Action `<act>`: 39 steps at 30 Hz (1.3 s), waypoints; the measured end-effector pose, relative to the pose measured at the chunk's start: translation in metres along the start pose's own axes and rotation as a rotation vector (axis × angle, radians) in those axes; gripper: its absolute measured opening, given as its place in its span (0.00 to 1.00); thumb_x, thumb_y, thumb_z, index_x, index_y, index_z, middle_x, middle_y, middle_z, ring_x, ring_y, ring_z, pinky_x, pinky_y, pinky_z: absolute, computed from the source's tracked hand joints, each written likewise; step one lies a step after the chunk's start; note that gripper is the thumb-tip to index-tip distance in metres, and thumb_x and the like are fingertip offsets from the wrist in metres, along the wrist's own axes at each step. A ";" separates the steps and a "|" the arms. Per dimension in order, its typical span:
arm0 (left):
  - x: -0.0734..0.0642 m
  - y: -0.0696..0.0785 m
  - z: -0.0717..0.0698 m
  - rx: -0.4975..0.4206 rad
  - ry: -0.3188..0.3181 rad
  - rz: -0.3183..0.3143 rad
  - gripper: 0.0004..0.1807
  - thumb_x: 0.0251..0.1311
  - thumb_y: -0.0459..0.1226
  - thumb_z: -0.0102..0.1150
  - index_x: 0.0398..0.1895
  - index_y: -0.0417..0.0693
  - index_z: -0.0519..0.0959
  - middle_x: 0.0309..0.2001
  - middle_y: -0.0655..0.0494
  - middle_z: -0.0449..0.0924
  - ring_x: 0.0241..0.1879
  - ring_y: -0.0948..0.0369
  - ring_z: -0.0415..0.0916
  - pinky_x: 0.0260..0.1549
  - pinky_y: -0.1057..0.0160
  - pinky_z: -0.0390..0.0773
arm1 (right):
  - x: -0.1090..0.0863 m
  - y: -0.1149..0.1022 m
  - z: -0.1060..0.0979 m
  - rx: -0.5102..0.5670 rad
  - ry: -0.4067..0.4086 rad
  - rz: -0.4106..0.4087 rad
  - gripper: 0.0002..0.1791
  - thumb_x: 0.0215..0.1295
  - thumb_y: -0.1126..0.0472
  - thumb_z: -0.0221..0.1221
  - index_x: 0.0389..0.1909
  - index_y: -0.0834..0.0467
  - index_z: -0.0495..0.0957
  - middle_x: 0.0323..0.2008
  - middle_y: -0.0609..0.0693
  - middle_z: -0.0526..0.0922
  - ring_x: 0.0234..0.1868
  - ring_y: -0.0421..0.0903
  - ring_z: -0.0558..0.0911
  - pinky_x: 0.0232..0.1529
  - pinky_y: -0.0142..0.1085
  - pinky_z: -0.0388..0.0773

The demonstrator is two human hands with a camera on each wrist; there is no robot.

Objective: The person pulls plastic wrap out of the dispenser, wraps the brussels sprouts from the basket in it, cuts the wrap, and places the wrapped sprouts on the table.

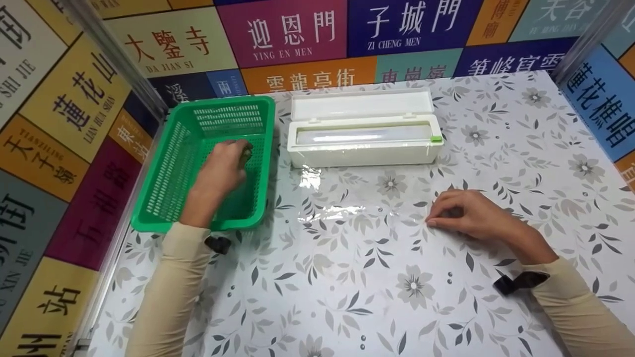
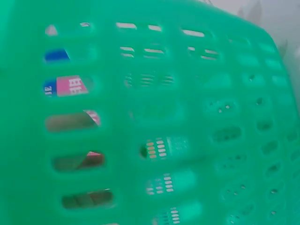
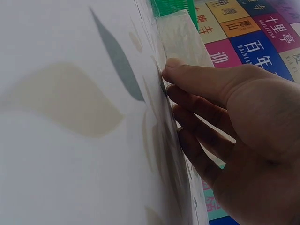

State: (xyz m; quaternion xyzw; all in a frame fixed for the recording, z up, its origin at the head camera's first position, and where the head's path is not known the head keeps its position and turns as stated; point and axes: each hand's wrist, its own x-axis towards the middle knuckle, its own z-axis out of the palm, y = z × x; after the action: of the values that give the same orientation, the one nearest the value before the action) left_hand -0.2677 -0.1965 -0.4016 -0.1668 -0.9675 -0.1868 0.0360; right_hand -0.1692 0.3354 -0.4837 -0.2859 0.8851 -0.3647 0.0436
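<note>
Right hand (image 1: 464, 214) near, fingertips pressing clear film sheet (image 1: 347, 213) flat on bench (image 1: 496, 124); left hand (image 1: 223, 168) grips small item in green basket (image 1: 163, 173), far left. Best: keep film pinned taut.

The basket (image 1: 163, 198) at nine o'clock is bright green, its walls pierced with rows of slots. The dispenser box (image 1: 364, 148) at twelve o'clock is white, with a small green tab (image 1: 436, 139) at its right end. The tablecloth (image 1: 347, 287) is white with grey leaves and beige flowers. Both sleeves (image 1: 168, 292) are cream.
</note>
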 end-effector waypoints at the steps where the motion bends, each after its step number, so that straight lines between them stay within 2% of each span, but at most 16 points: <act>1: 0.000 0.003 0.000 -0.009 0.022 0.012 0.13 0.79 0.28 0.53 0.58 0.33 0.83 0.53 0.32 0.85 0.54 0.38 0.83 0.56 0.39 0.85 | 0.000 0.000 0.000 0.000 0.001 0.001 0.07 0.64 0.58 0.77 0.38 0.41 0.93 0.39 0.34 0.90 0.43 0.36 0.84 0.46 0.25 0.78; 8: 0.004 0.033 -0.004 -0.017 0.132 0.048 0.16 0.82 0.30 0.51 0.63 0.34 0.82 0.58 0.32 0.82 0.61 0.35 0.78 0.64 0.37 0.80 | -0.001 0.000 -0.001 0.013 0.002 0.011 0.07 0.64 0.58 0.77 0.39 0.42 0.93 0.40 0.37 0.91 0.43 0.36 0.84 0.47 0.25 0.78; 12: 0.005 0.048 -0.003 -0.029 0.180 0.077 0.16 0.78 0.27 0.54 0.62 0.35 0.83 0.58 0.34 0.82 0.61 0.36 0.78 0.65 0.40 0.81 | -0.001 0.000 0.000 0.021 0.005 -0.001 0.07 0.64 0.59 0.77 0.38 0.42 0.93 0.39 0.35 0.90 0.43 0.36 0.84 0.46 0.26 0.78; 15: 0.005 0.059 0.000 -0.070 0.193 0.111 0.15 0.77 0.26 0.55 0.61 0.36 0.84 0.58 0.35 0.83 0.60 0.39 0.78 0.64 0.43 0.82 | 0.000 0.000 0.000 0.021 0.006 -0.014 0.07 0.64 0.60 0.77 0.37 0.42 0.93 0.39 0.35 0.90 0.42 0.36 0.84 0.46 0.26 0.77; 19: 0.004 0.074 0.008 -0.118 0.192 0.191 0.14 0.77 0.26 0.57 0.60 0.37 0.85 0.55 0.37 0.84 0.58 0.40 0.80 0.61 0.45 0.83 | 0.000 -0.001 0.001 0.021 -0.001 -0.012 0.07 0.65 0.60 0.76 0.37 0.42 0.92 0.38 0.35 0.90 0.42 0.36 0.84 0.47 0.25 0.77; 23: 0.002 0.088 0.019 -0.120 0.185 0.262 0.14 0.76 0.27 0.58 0.59 0.37 0.85 0.54 0.38 0.85 0.56 0.41 0.81 0.60 0.46 0.83 | -0.001 0.000 0.001 0.024 -0.005 0.005 0.07 0.65 0.59 0.76 0.37 0.42 0.92 0.39 0.35 0.90 0.42 0.36 0.84 0.47 0.25 0.77; 32: 0.000 0.110 0.038 -0.145 0.149 0.332 0.12 0.77 0.30 0.60 0.58 0.41 0.86 0.55 0.43 0.86 0.57 0.45 0.82 0.61 0.48 0.83 | 0.000 0.000 0.002 0.018 0.003 -0.012 0.07 0.64 0.60 0.77 0.38 0.42 0.92 0.39 0.37 0.90 0.42 0.37 0.84 0.47 0.26 0.77; 39: -0.002 0.125 0.054 -0.184 0.086 0.384 0.14 0.76 0.30 0.61 0.61 0.40 0.84 0.58 0.42 0.85 0.61 0.45 0.82 0.64 0.50 0.83 | 0.000 -0.001 0.001 -0.004 -0.007 0.006 0.06 0.65 0.58 0.76 0.38 0.41 0.92 0.39 0.34 0.90 0.42 0.35 0.84 0.47 0.26 0.79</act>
State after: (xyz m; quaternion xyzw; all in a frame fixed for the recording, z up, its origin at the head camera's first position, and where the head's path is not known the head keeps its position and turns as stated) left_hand -0.2243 -0.0678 -0.4085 -0.3427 -0.8943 -0.2708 0.0967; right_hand -0.1689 0.3344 -0.4839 -0.2847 0.8864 -0.3619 0.0472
